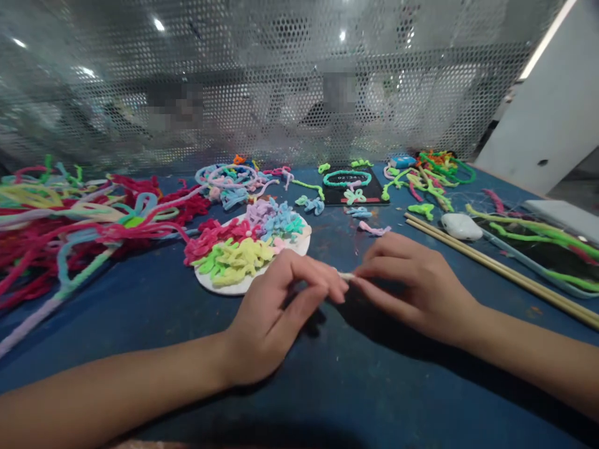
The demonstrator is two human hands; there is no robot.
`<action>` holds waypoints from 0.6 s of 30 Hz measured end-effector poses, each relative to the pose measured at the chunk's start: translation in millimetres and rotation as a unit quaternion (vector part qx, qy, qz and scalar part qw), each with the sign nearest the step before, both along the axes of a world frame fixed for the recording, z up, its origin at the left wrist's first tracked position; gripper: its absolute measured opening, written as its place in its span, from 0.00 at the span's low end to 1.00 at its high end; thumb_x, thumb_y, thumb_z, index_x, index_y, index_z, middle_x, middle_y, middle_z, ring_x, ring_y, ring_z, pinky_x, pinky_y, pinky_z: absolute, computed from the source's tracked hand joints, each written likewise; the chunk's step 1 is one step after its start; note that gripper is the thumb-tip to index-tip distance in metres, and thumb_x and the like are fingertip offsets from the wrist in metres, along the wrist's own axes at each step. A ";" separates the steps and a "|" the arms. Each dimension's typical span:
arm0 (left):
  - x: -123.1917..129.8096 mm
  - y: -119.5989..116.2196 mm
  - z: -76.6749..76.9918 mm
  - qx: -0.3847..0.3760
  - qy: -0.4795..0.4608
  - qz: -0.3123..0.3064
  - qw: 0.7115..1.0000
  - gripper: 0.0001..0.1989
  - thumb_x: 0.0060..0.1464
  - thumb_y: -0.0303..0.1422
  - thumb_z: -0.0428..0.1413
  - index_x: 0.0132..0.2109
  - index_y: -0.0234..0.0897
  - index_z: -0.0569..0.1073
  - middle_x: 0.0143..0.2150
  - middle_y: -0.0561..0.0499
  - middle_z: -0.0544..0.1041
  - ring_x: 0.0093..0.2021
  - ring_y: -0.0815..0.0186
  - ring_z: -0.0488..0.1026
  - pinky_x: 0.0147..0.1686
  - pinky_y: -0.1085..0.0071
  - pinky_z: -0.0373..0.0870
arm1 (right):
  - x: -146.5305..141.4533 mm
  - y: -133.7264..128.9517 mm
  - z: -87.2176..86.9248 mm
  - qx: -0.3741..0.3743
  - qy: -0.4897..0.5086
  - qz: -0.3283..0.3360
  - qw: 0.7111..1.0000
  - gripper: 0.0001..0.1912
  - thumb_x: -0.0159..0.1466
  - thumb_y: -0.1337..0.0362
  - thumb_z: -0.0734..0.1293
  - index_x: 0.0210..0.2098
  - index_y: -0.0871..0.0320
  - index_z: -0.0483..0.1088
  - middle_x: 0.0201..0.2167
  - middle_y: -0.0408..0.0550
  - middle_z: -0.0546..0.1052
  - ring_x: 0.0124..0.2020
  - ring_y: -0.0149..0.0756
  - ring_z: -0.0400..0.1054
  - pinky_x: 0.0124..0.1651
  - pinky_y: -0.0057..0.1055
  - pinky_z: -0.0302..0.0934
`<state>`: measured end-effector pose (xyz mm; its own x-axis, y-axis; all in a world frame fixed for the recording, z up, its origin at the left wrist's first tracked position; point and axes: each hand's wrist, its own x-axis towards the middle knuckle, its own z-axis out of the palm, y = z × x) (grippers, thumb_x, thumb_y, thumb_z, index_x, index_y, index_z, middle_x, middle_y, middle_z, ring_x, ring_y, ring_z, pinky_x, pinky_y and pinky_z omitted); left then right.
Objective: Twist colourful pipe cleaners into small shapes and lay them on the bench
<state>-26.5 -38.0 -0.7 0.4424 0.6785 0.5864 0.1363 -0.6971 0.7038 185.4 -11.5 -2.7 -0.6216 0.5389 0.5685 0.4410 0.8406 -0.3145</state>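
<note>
Between my two hands stretches a short, pale, thin strand (347,275), possibly a pipe cleaner. My left hand (290,296) pinches its left end, most of which the fingers hide. At the other end, the thumb and fingertips of my right hand (412,284) are closed on it. Behind my left hand lies a white round plate (229,290) bearing heaps of twisted pipe cleaner pieces: yellow-green pieces (241,259), pink-red pieces (218,240) and blue ones (281,218). A lilac-pink piece (374,229) rests on the table just beyond my right hand.
Long pipe cleaners (93,231) spread over the left side. A dark phone (374,190) showing a timer lies at the back, a turquoise ring on it. Wooden sticks (505,269), a white case (461,226) and a tray (538,265) occupy the right. A perforated metal screen (262,93) borders the blue table (346,386).
</note>
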 end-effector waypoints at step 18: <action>5.9 13.9 1.0 -0.349 -0.281 0.074 0.891 0.09 0.58 0.32 0.57 0.32 0.36 0.66 0.31 0.56 0.73 0.37 0.74 0.75 0.46 0.75 0.75 | -5.7 -19.1 19.4 -0.438 0.181 -0.021 0.880 0.08 0.63 0.60 0.63 0.33 0.56 0.71 0.21 0.43 0.71 0.19 0.29 0.59 0.21 0.27 0.52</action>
